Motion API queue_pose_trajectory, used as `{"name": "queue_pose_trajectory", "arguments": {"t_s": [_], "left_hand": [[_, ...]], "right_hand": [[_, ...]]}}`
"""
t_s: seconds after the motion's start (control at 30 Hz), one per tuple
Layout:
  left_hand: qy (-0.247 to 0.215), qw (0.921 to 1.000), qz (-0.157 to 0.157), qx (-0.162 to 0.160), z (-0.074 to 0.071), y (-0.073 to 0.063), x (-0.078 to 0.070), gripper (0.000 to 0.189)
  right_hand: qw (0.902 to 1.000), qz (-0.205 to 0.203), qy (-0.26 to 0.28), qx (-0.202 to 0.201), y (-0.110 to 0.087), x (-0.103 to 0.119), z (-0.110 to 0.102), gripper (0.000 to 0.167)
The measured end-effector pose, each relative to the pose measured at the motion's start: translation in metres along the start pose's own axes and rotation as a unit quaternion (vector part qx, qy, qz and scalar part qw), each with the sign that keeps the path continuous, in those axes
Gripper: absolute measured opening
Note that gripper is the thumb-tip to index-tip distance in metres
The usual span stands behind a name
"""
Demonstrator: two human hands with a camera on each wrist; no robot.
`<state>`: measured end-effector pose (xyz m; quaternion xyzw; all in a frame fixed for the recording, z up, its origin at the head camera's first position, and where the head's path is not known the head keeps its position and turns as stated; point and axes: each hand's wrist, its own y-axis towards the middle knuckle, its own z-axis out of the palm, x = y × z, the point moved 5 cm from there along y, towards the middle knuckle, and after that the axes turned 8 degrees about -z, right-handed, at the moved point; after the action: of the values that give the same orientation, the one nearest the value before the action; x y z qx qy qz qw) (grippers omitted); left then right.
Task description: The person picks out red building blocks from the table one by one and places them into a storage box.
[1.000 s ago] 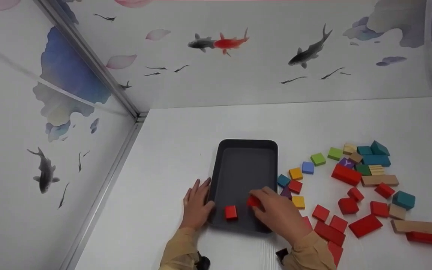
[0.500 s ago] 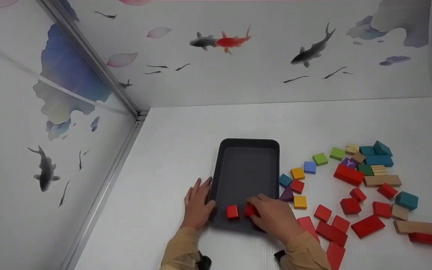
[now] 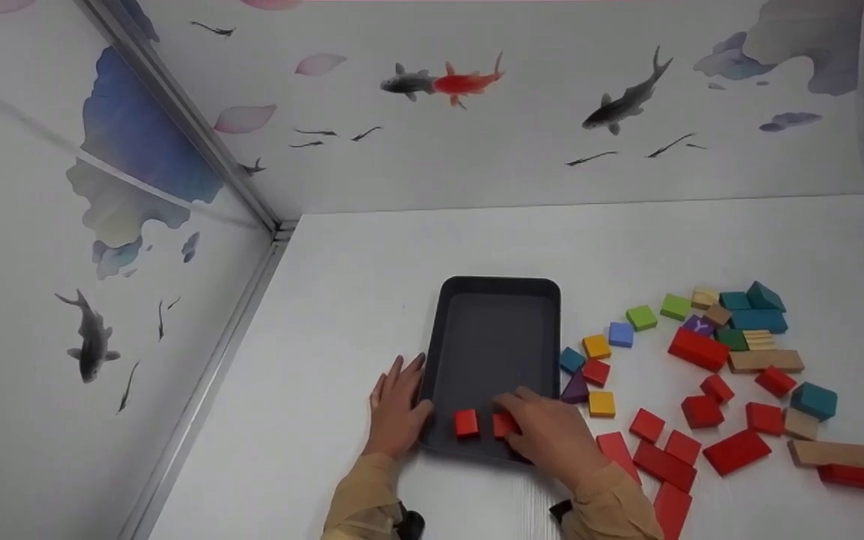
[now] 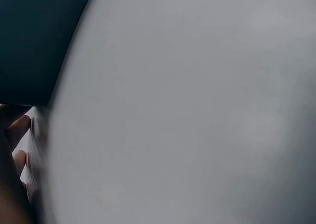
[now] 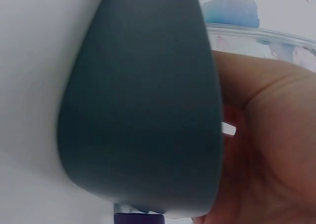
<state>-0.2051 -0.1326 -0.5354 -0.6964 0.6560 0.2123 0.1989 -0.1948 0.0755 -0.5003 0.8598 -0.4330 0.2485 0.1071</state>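
A dark grey tray (image 3: 496, 337) lies on the white table. Inside its near end sits a red cube (image 3: 466, 424). Just right of that cube is a second red block (image 3: 503, 426), partly covered by my right hand (image 3: 552, 435), which pinches it low against the tray floor. My left hand (image 3: 396, 412) rests at the tray's left side, fingers extended along the edge and thumb at the rim. In the right wrist view my right hand (image 5: 276, 135) shows at the right, but a dark shape blocks what the fingertips hold. Only some fingers (image 4: 19, 130) of the left hand appear in the left wrist view.
Right of the tray lie many loose blocks, among them a yellow block (image 3: 601, 404), a purple triangle (image 3: 574, 388), a blue cube (image 3: 621, 334), a long red block (image 3: 664, 465) and a wooden plank (image 3: 766, 361). A patterned wall (image 3: 477, 165) borders the table's back.
My right hand has lowered the red block toward the tray's near edge, bringing it level with the first red cube. Over the last half second it barely moves. My left hand stays put.
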Motion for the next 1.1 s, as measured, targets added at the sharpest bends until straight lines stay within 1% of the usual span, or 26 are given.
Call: {"name": "queue_pose_trajectory", "arguments": {"t_s": [0.07,0.13,0.2,0.27,0.33,0.4,0.47,0.53,0.6,0.67,0.8,0.9,1.0,1.07,1.1], "left_hand": [[-0.002,1.0,-0.002,0.0,0.001,-0.001,0.0,0.053],[-0.004,1.0,-0.003,-0.001,0.001,0.0,-0.001,0.053],[0.0,1.0,-0.002,-0.004,0.002,0.001,-0.001,0.053],[0.002,1.0,-0.003,-0.006,0.003,0.002,-0.001,0.052],[0.007,1.0,-0.004,-0.005,0.004,0.002,-0.001,0.052],[0.008,0.9999,-0.006,-0.004,0.005,0.002,0.0,0.052],[0.007,0.9999,-0.01,-0.003,0.005,0.002,0.001,0.053],[0.006,0.9999,-0.013,-0.005,0.004,0.002,0.002,0.053],[0.005,0.9998,-0.017,-0.006,0.003,0.001,0.004,0.052],[0.005,0.9998,-0.015,-0.008,0.002,0.002,0.003,0.052],[0.006,0.9999,-0.01,-0.009,0.002,0.001,0.002,0.051],[0.005,0.9999,-0.01,-0.008,0.002,0.001,0.002,0.051],[0.003,0.9999,-0.012,-0.006,0.002,0.001,0.003,0.052],[0.003,0.9999,-0.012,-0.006,0.002,0.0,0.004,0.052],[0.003,0.9999,-0.012,-0.006,0.002,0.0,0.004,0.052]], "right_hand": [[0.9998,0.005,0.021,0.0,-0.001,-0.002,-0.002,0.039],[0.999,0.014,0.041,-0.013,-0.002,-0.005,-0.008,0.039],[0.9969,0.026,0.057,-0.047,-0.004,-0.011,-0.018,0.037],[0.9924,0.041,0.072,-0.091,-0.01,-0.022,-0.032,0.036],[0.985,0.059,0.079,-0.142,-0.019,-0.038,-0.047,0.037],[0.9749,0.083,0.083,-0.189,-0.031,-0.054,-0.062,0.037],[0.9649,0.108,0.085,-0.224,-0.044,-0.071,-0.072,0.038],[0.956,0.135,0.092,-0.244,-0.055,-0.085,-0.079,0.038],[0.9507,0.155,0.094,-0.252,-0.063,-0.095,-0.084,0.039],[0.9477,0.171,0.097,-0.252,-0.07,-0.104,-0.087,0.04],[0.9455,0.191,0.112,-0.239,-0.076,-0.113,-0.09,0.044],[0.9459,0.196,0.121,-0.228,-0.076,-0.114,-0.088,0.045],[0.9484,0.194,0.12,-0.22,-0.074,-0.112,-0.085,0.045],[0.9525,0.194,0.119,-0.202,-0.071,-0.111,-0.081,0.048],[0.9554,0.195,0.122,-0.185,-0.069,-0.111,-0.079,0.05]]}}
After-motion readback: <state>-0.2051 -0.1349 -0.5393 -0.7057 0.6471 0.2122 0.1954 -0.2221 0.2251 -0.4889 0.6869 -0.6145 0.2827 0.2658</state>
